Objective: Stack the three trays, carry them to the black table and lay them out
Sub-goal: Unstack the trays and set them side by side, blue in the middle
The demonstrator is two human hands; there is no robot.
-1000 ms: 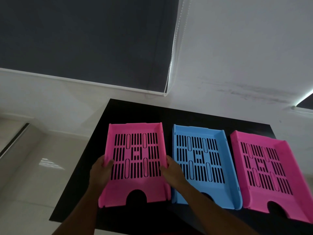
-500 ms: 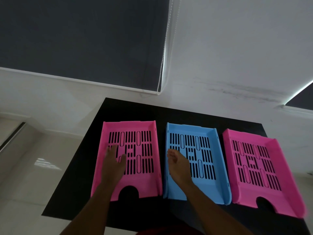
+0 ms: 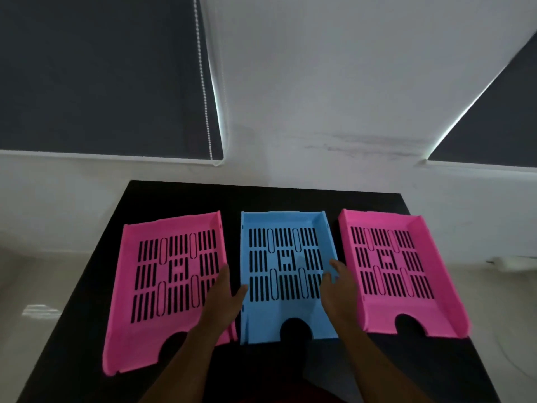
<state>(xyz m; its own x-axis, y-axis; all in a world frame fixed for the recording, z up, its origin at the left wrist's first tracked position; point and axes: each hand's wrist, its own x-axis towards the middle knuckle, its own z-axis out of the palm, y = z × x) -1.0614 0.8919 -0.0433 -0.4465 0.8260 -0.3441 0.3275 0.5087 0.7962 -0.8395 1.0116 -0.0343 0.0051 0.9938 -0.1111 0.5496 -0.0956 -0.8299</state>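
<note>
**Trays laid out on black table; hands at blue tray**

Trays lie in a row on the black table. Both hands have shifted right since half a second ago: the left hand and right hand, fingers loosely spread, now flank the blue tray. The left pink tray and right pink tray sit either side. Long axes run front-to-back, notched ends nearest the person.

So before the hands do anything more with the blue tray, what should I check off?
1. All three trays on the black table: ok.
2. Blue tray between left pink tray and right pink tray: ok.
3. Left hand at the blue tray's left wall: ok.
4. Right hand at its right wall: ok.
5. Fingers closed on the walls: cannot tell.
6. Left pink tray square with the others: not ok, skewed.
</note>
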